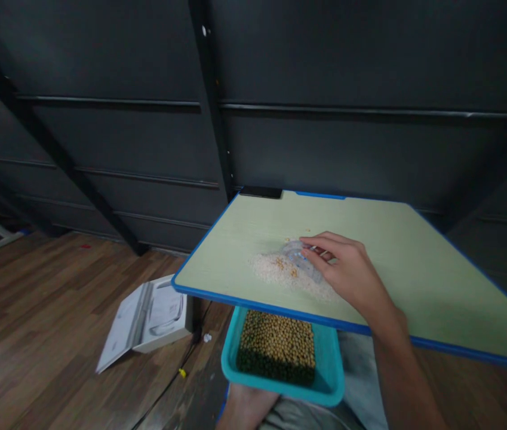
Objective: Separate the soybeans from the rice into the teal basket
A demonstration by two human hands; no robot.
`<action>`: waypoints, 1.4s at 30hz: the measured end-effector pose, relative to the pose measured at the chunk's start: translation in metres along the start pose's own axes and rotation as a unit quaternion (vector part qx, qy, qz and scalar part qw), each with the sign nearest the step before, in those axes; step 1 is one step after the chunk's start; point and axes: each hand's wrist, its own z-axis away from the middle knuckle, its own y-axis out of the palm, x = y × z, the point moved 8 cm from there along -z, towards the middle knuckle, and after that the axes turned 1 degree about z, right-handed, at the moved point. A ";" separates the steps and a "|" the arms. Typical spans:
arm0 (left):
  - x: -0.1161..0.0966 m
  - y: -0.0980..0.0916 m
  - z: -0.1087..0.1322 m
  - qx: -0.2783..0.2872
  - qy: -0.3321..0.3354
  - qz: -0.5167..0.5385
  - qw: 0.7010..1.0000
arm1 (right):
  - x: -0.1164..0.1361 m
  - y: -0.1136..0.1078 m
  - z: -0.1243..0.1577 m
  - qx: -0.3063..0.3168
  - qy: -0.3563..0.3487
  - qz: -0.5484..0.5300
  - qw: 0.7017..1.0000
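"Plastic first: where is it, and how is it held?"

"The clear plastic piece [300,255] lies over the pale, rice-like grains [264,269] on the worktop [383,239]. The right hand [347,266] has it near one edge, thumb and fingers drawn to a narrow pinch. Its exact shape is too blurred to tell."

"Good grip for the work?"

"I'd say so, if the pinch stays light. Thin plastic probably flexes when squeezed, so keep it low and move slowly, or the grains may scatter. Mind the loose yellow beans [294,273], too: small clusters sit on the grains beside the plastic, and a couple of strays lie just beyond."

"And under the near edge?"

"A turquoise basin [331,358], partly filled with yellow beans, most likely soybeans [280,340]. The left hand [248,403] is beneath its near side, but its fingers are hidden, so I can't tell how far they close. Keep that basin level; a tilt could send the beans rolling."

"Anything farther out?"

"A flat black slab [261,192], perhaps a phone, at the worktop's far left corner, well apart from the grains. An open white box [163,313] rests on the wooden floor [33,298]."
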 end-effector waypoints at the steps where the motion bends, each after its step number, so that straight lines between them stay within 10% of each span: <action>1: -0.001 0.001 -0.002 0.004 -0.001 0.011 1.000 | 0.000 0.004 -0.003 0.011 -0.001 0.010 1.000; 10: -0.017 -0.004 -0.004 0.025 0.048 0.092 0.994 | -0.001 0.022 -0.010 0.033 -0.001 0.038 0.999; 19: -0.037 0.036 0.011 0.155 0.021 0.125 0.980 | 0.009 0.028 -0.011 0.048 -0.014 0.005 0.999; 32: -0.040 0.022 0.012 0.111 0.029 0.089 0.989 | 0.021 0.036 -0.006 0.056 -0.036 -0.039 0.997; 37: -0.035 0.009 0.011 0.009 0.051 0.053 0.997 | 0.028 0.038 -0.004 0.063 -0.042 -0.047 0.996; 42: -0.031 0.028 0.013 0.033 0.019 0.057 0.998 | 0.031 0.040 -0.002 0.067 -0.045 -0.052 0.995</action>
